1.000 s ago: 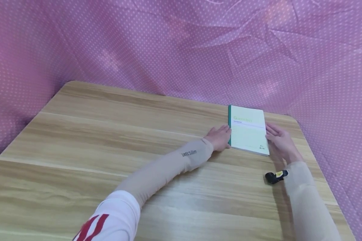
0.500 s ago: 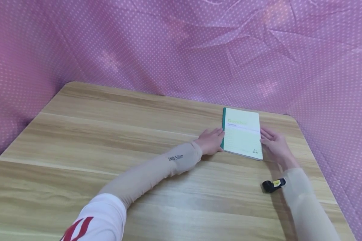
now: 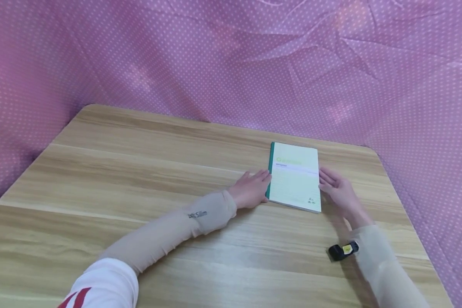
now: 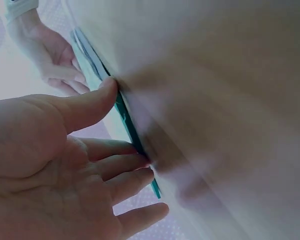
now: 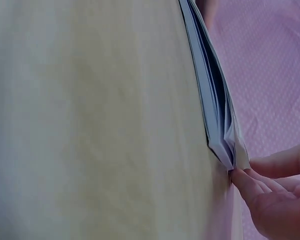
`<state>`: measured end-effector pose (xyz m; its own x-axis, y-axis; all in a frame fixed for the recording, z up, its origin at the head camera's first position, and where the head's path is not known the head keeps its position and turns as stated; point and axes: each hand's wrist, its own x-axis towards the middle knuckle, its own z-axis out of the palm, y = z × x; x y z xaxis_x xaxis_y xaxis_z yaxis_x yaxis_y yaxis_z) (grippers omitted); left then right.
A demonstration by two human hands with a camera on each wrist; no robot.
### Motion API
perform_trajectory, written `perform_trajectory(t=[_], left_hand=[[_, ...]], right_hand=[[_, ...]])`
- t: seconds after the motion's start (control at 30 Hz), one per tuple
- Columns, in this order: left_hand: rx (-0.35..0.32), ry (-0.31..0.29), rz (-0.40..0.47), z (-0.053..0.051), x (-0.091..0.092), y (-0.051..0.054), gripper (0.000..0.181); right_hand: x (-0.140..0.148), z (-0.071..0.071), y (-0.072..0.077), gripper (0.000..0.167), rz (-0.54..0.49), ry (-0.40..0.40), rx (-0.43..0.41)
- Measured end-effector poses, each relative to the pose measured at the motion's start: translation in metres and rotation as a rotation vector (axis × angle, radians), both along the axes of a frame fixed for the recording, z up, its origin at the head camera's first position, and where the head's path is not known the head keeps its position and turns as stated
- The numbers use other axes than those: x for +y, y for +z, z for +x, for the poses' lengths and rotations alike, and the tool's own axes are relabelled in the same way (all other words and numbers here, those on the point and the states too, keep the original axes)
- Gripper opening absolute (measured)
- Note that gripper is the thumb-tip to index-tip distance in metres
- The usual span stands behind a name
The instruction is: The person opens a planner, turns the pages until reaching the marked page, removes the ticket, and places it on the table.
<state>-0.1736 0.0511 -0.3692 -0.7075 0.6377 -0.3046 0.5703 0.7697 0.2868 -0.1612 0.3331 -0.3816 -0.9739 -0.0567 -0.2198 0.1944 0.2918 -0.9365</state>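
Observation:
A pale green notebook (image 3: 294,177) with a dark green spine lies flat and closed on the wooden table. My left hand (image 3: 251,189) touches the spine side with fingers extended; in the left wrist view the thumb and fingertips of that hand (image 4: 55,160) rest along the green spine (image 4: 129,125). At the opposite edge, my right hand (image 3: 342,194) has its fingers against the page side. From the right wrist, the thumb and fingers of this hand (image 5: 280,187) touch the corner of the notebook (image 5: 215,100), whose pages are slightly parted.
The wooden table (image 3: 138,171) has rounded back corners. Pink dotted cloth (image 3: 215,64) hangs behind it and at both sides. A small black camera (image 3: 342,251) is strapped to my right wrist.
The notebook has slid left and somewhat nearer to me across the table. Both hands have moved along with it, one at each side edge.

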Motion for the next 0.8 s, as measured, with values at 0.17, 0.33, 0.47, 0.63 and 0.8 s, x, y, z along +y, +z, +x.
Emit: perform_trajectory(t=[0.17, 0.33, 0.47, 0.63, 0.8], left_hand=[[-0.017, 0.011, -0.001, 0.009, -0.016, 0.002, 0.07], [-0.015, 0.015, -0.009, 0.018, -0.032, 0.005, 0.07], [-0.002, 0.021, -0.011, 0.027, -0.044, 0.006, 0.07], [-0.006, 0.052, -0.002, 0.04, -0.06, 0.005, 0.07], [-0.003, 0.074, 0.016, 0.053, -0.077, 0.004, 0.07]], right_hand=[[-0.013, 0.009, -0.001, 0.059, 0.013, 0.036, 0.052], [-0.027, 0.016, -0.002, 0.059, -0.026, 0.062, 0.064], [-0.039, 0.022, -0.002, 0.061, -0.044, 0.068, 0.057], [-0.053, 0.029, -0.004, 0.062, -0.057, 0.078, 0.052], [-0.069, 0.038, -0.006, 0.064, -0.058, 0.102, 0.059]])
